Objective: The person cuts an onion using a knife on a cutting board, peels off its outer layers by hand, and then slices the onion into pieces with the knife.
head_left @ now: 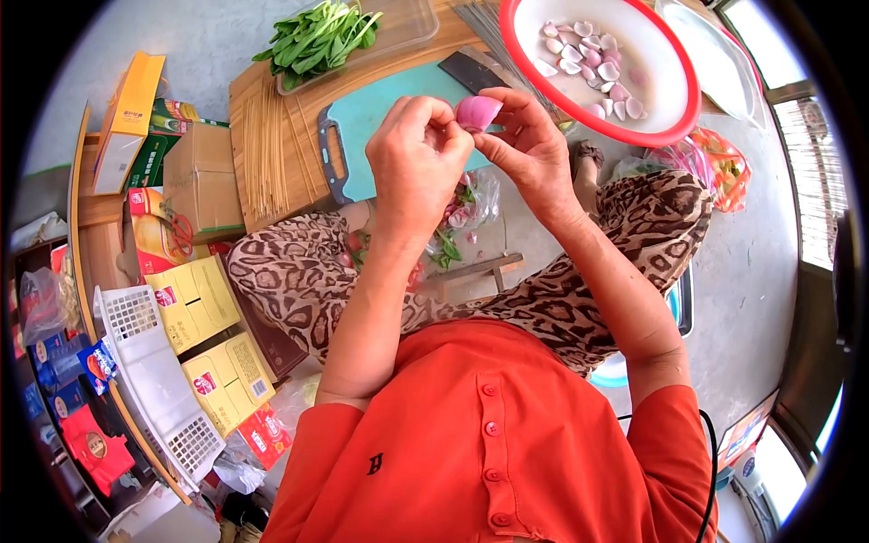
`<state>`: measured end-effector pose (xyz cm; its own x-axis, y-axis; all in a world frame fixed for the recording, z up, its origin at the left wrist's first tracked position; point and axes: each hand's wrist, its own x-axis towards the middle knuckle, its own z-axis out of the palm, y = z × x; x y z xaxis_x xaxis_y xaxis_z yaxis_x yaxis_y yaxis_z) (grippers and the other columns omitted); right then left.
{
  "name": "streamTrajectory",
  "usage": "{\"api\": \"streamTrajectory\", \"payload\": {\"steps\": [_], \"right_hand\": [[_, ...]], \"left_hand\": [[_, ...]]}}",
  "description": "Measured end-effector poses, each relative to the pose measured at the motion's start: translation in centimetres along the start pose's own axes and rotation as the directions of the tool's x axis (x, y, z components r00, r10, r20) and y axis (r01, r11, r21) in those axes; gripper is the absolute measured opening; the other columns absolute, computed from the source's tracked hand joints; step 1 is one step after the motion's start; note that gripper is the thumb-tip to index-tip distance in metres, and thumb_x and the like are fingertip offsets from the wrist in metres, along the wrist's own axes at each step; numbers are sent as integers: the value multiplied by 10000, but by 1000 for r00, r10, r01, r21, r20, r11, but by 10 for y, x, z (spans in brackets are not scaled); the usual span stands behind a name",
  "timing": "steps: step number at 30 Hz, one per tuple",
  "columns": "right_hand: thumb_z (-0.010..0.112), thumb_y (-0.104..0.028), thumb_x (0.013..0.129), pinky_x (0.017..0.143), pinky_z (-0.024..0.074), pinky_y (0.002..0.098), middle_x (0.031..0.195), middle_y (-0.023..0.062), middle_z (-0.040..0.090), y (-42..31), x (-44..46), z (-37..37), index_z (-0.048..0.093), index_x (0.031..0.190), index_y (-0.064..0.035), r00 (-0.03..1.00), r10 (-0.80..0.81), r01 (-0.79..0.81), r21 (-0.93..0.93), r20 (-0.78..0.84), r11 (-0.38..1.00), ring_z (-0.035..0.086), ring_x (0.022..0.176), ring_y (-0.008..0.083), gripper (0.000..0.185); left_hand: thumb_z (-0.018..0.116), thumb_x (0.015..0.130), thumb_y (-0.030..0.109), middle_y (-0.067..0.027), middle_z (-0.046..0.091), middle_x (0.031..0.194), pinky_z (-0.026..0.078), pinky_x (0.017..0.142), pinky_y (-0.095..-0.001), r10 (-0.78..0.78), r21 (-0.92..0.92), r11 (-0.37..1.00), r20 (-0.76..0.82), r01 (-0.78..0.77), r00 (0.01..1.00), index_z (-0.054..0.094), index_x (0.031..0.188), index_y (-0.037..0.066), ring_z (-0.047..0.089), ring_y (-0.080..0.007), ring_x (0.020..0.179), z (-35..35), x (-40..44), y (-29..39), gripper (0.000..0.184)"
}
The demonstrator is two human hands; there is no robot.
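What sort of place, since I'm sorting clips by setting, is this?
Probably an improvised food-preparation spot, perhaps in a home or small shop: there's a cutting board, a bowl of onion pieces and some boxes.

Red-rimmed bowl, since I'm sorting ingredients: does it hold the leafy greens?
No, the bowl holds pale pink onion pieces, and the leafy greens lie outside it.

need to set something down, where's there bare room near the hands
Bare: the turquoise cutting board left of the left hand, and grey floor right of the right knee. Crowded: left end of the wooden table, under skewers; red-rimmed bowl, scattered with onion pieces.
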<state>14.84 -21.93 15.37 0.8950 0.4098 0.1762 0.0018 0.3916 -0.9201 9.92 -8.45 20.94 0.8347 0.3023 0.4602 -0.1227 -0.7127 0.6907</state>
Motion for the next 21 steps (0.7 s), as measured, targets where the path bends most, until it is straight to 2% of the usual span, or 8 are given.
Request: {"api": "streamTrajectory", "payload": {"steps": [2,3,5,9,14,17,19,21], "right_hand": [[747,-41,849,891,527,284,1137,71,644,-3,-1,1,525,1268,-2,1000,11,-11,31,7,999,620,1068,151,476],[737,-39,855,903,523,292,1131,72,649,-9,-1,2,528,1267,-5,997,75,-76,68,17,995,619,1071,151,464],[727,-37,861,914,518,299,1126,72,654,-14,0,2,530,1266,-8,990,137,-139,104,29,985,617,1075,151,452],[671,-70,886,933,492,318,1155,64,643,-13,0,-1,523,1318,-39,964,260,-266,162,60,950,602,1060,154,457],[630,-126,907,906,498,321,1187,64,627,-11,3,-1,515,1332,-35,926,373,-372,308,61,876,605,1041,151,450],[646,-120,902,845,515,308,1123,48,649,-7,5,-5,547,1255,-54,906,413,-414,402,93,817,620,1001,143,373],[644,-128,900,801,514,310,1097,44,648,-5,6,-9,556,1226,-72,893,417,-439,537,172,720,618,984,145,342],[640,-127,902,796,513,312,1093,44,647,-4,5,-8,559,1210,-78,898,411,-427,540,158,725,618,981,146,323]], "left_hand": [[678,766,-48,-63,652,762,479,543,-262,-171,-110,979,37,174,985,618,821,-1,582,-112,581,2,-1,-7,94],[678,766,-48,-63,652,762,479,543,-262,-170,-110,979,38,174,985,618,821,-1,582,-112,581,2,0,-9,94],[665,784,-39,-32,669,749,487,554,-245,-356,-406,828,151,386,922,610,804,-9,592,-79,604,1,2,-14,66],[660,805,-28,-27,674,761,493,562,-233,-413,-477,752,199,456,889,603,783,-15,601,-64,633,-2,3,-19,63],[621,844,-31,-80,661,742,505,609,-249,-428,-682,504,336,530,839,616,800,-15,621,-113,639,-8,5,-32,48],[626,852,-20,-93,662,741,512,632,-265,-426,-769,385,342,510,837,623,808,-13,624,-134,634,-8,4,-34,45],[606,866,-17,-117,665,826,524,683,-278,-435,-752,395,353,528,828,600,840,-5,629,-144,663,-11,3,-39,29],[587,880,-13,-141,667,911,537,735,-292,-443,-735,404,364,545,819,577,872,3,635,-154,691,-9,0,-44,21]]}}
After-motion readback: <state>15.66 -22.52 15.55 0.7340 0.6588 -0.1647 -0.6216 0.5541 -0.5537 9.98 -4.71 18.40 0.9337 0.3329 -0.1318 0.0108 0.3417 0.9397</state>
